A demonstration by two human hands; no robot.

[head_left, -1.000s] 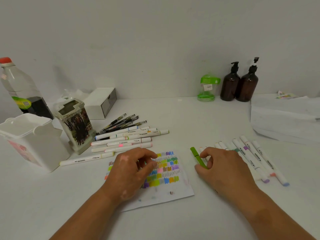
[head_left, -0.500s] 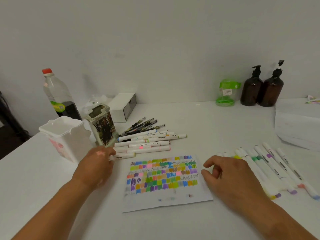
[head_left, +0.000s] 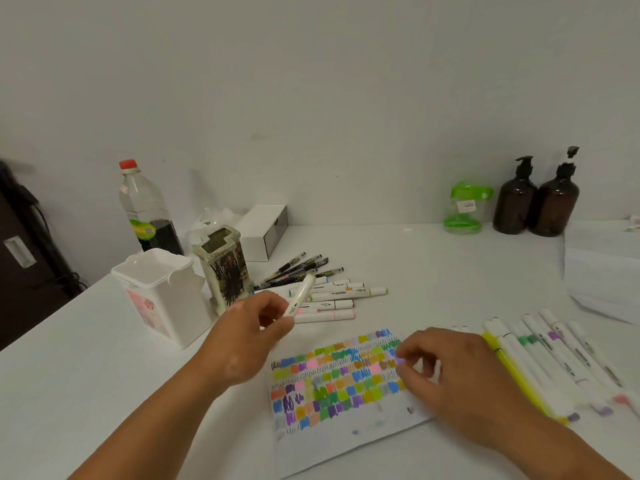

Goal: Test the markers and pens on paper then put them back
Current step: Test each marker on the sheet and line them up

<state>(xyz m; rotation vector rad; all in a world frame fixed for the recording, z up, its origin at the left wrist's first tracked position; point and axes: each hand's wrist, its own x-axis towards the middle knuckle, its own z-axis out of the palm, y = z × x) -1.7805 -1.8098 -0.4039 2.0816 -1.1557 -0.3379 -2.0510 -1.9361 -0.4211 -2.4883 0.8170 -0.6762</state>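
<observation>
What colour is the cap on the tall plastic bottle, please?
Red-orange; the bottle cap shows clearly in the head view, at the back left.

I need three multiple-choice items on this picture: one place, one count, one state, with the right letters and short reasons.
1. Where does the right hand lie? A inside a drawer; B on the right edge of the swatch paper; C on a keyboard.
2. How many brown pump bottles are there? A two; B one; C four.
3. What does the left hand do? A lies flat, empty; B presses a button; C holds a white marker up.
Key: 1 B, its fingers touch the paper; 2 A, both stand side by side; 3 C, it grips the raised marker.
</observation>
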